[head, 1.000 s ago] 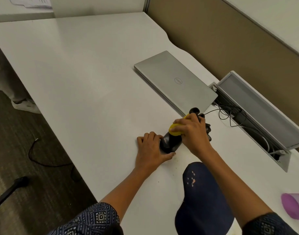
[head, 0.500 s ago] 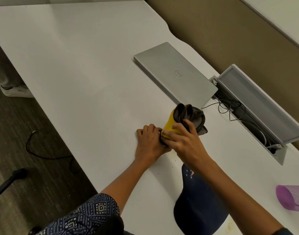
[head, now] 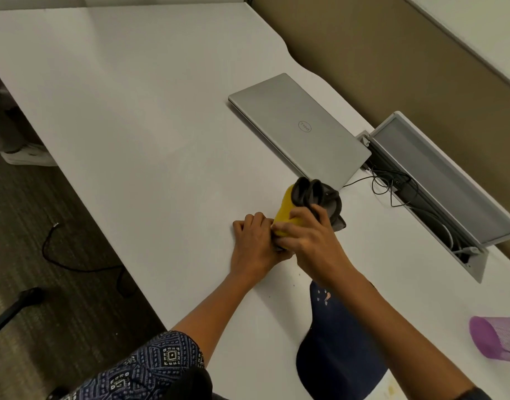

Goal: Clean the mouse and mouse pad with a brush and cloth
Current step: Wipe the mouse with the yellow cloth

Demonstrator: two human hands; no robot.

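My left hand (head: pixel 253 246) rests on the white desk (head: pixel 149 116) with its fingers curled, holding the mouse. The mouse is almost wholly hidden between my two hands. My right hand (head: pixel 308 238) grips a bunched cloth (head: pixel 287 209), yellow on one side and dark grey on the other, and presses it down where the mouse sits. The cloth's free end stands up above my knuckles. A dark navy mouse pad (head: pixel 334 359) lies on the desk under my right forearm, close to the near edge. No brush is in view.
A closed silver laptop (head: pixel 297 131) lies just beyond my hands. An open cable tray (head: pixel 438 180) with wires runs along the right, below a brown partition. A purple cup (head: pixel 496 339) lies on its side at the far right. The desk drops to the floor on the left.
The cloth was flat over the visible black mouse under my right hand. Now my right hand has drawn back towards my left, the cloth stands bunched upright, and the mouse is covered.
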